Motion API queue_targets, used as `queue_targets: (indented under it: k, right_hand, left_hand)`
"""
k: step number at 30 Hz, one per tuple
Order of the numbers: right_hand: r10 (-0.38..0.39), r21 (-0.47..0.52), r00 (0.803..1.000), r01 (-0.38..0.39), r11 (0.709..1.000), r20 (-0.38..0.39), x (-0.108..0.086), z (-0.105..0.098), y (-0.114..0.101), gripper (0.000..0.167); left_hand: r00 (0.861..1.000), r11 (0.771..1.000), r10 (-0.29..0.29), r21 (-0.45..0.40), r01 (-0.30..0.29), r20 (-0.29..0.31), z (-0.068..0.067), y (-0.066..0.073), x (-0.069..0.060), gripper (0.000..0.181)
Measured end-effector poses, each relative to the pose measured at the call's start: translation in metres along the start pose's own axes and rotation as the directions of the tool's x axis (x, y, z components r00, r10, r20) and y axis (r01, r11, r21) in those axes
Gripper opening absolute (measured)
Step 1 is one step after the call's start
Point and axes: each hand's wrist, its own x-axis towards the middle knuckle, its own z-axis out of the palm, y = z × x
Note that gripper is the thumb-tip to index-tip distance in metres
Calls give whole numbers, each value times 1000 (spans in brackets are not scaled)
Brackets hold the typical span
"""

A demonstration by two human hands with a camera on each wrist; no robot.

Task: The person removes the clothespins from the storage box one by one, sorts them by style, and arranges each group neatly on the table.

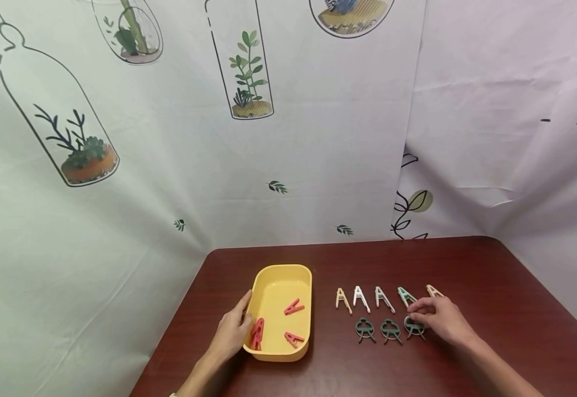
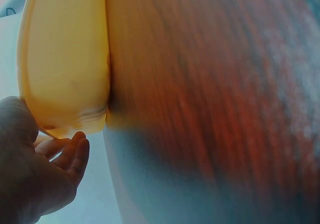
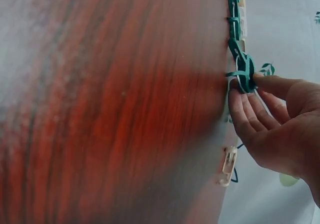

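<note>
My left hand grips the near-left side of a yellow plastic tub; in the left wrist view its fingers bend around the tub's end. Inside the tub lie several red clothespins. My right hand pinches a dark green round clip between thumb and fingers, at the right end of the front row. To its left are two more green round clips, a middle one and a left one. My fingers partly cover the held clip in the head view.
Behind the round clips runs a row of clothespins: a yellowish one, a white one, a grey-white one, a mint-green one and a beige one. All lie on a dark red wooden table against a plant-printed curtain.
</note>
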Motion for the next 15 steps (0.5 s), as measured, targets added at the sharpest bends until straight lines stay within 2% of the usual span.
queue_targets:
  k: [15]
  right_hand:
    - [-66, -194, 997, 58, 979, -33, -1, -1, 1, 10]
  left_hand:
    - [1000, 1000, 7, 4, -7, -4, 0, -1, 1, 58]
